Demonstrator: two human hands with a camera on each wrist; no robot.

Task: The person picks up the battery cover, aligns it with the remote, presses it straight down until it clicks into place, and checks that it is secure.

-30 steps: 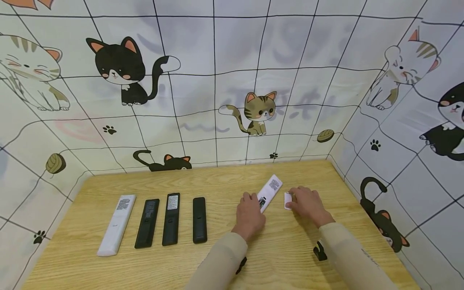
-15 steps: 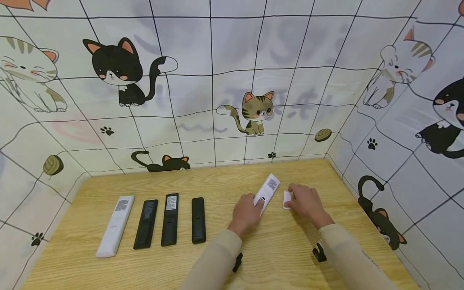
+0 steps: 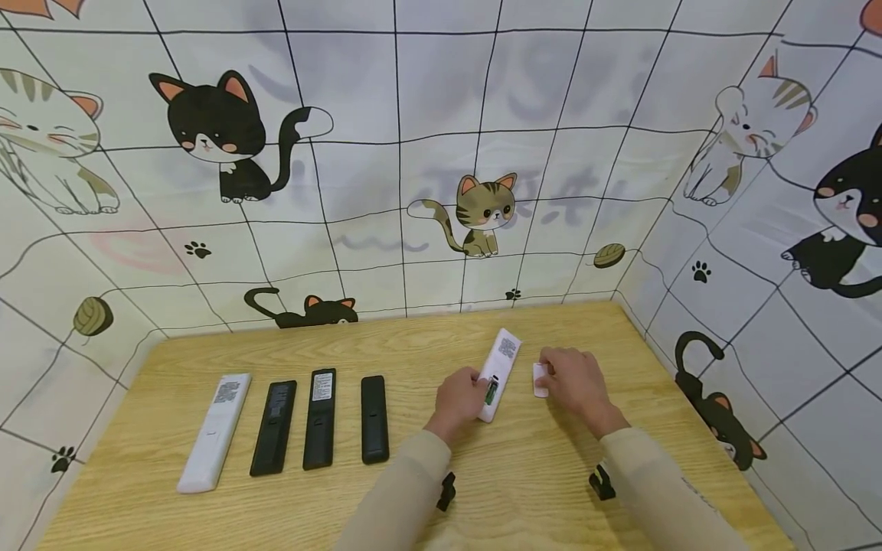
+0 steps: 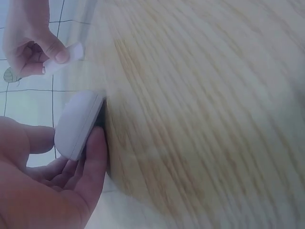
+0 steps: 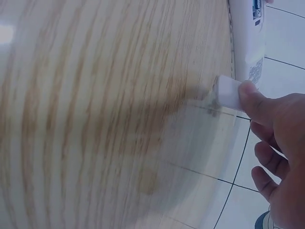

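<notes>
My left hand [image 3: 456, 402] grips a white remote control [image 3: 506, 356] by its near left side. The back of the remote faces up, with a printed label at the far end. Its battery compartment [image 3: 491, 390] is uncovered and batteries show inside. From the left wrist view, the thumb and fingers close round the remote's rounded end [image 4: 76, 124]. To the right of the remote, my right hand [image 3: 575, 383] pinches a small white battery cover [image 5: 229, 93] between thumb and fingers. The cover is apart from the remote.
Left of my hands lie a larger white remote [image 3: 215, 432] and several black remotes, including one with a white label [image 3: 320, 417]. All are back side up on the wooden table [image 3: 276, 520]. Cat-patterned cloth walls [image 3: 365, 184] enclose the table's back and sides.
The left hand and its remote have shifted slightly left, and the remote has turned a little more upright in view. The left thumb has moved off the battery compartment. The right hand still pinches the cover.
</notes>
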